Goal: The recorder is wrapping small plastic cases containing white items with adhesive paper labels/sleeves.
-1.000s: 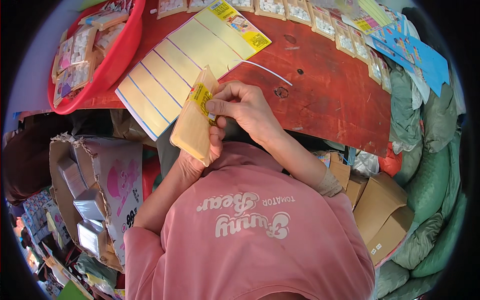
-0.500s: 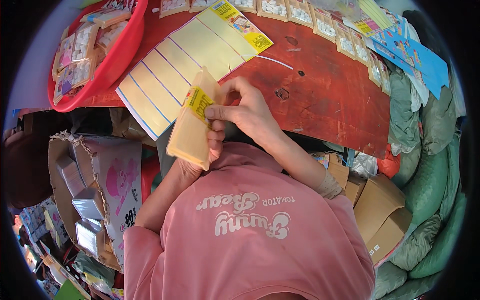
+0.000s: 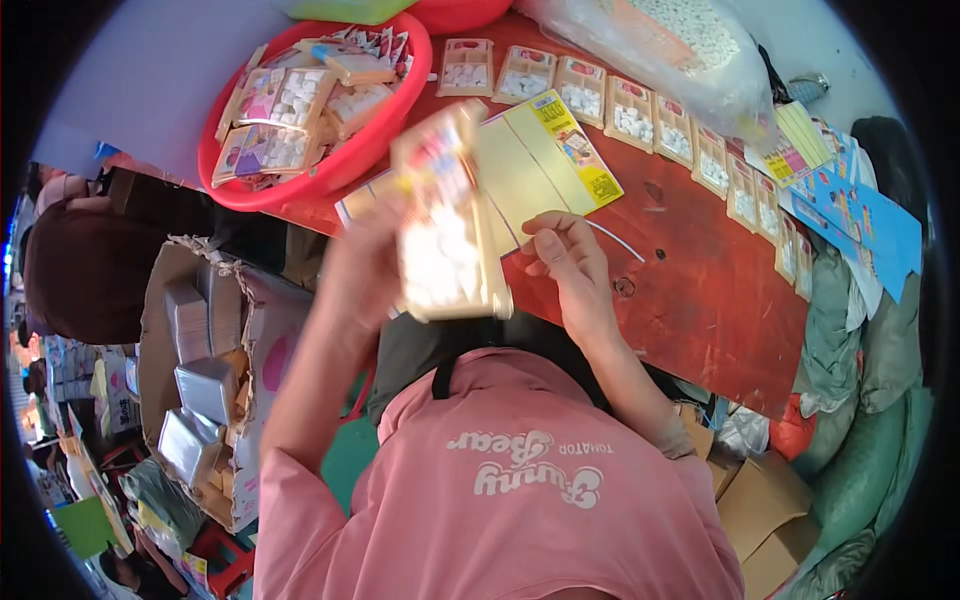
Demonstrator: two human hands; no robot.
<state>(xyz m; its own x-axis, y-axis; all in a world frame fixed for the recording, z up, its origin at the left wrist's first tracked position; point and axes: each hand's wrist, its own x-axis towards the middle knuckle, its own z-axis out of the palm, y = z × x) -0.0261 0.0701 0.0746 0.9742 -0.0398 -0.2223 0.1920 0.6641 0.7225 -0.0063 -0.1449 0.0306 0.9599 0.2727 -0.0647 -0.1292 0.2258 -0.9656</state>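
Note:
My left hand point(image 3: 362, 262) grips a pale tan plastic box point(image 3: 447, 265) by its left side and holds it tilted above the table edge. White pieces fill its lower part, and a coloured printed panel is at its upper end; motion blurs both the box and the hand. My right hand point(image 3: 572, 268) is to the right of the box, apart from it, with loosely bent fingers and nothing visible in them. Beneath the hands lies a yellow sticker sheet point(image 3: 520, 170) with a printed strip at its far right end. A thin white strip point(image 3: 618, 241) rests near my right hand.
A red basin point(image 3: 385, 140) of filled boxes and packets stands at the left. Similar boxes point(image 3: 633, 118) form a curved row along the far side of the red table point(image 3: 700, 270). Behind them is a clear bag of white pieces point(image 3: 690, 50). A carton point(image 3: 255, 300) stands left, below table height.
The box has turned from its back to its filled front and is now in my left hand only. My right hand has let go of it and moved right. The view has shifted.

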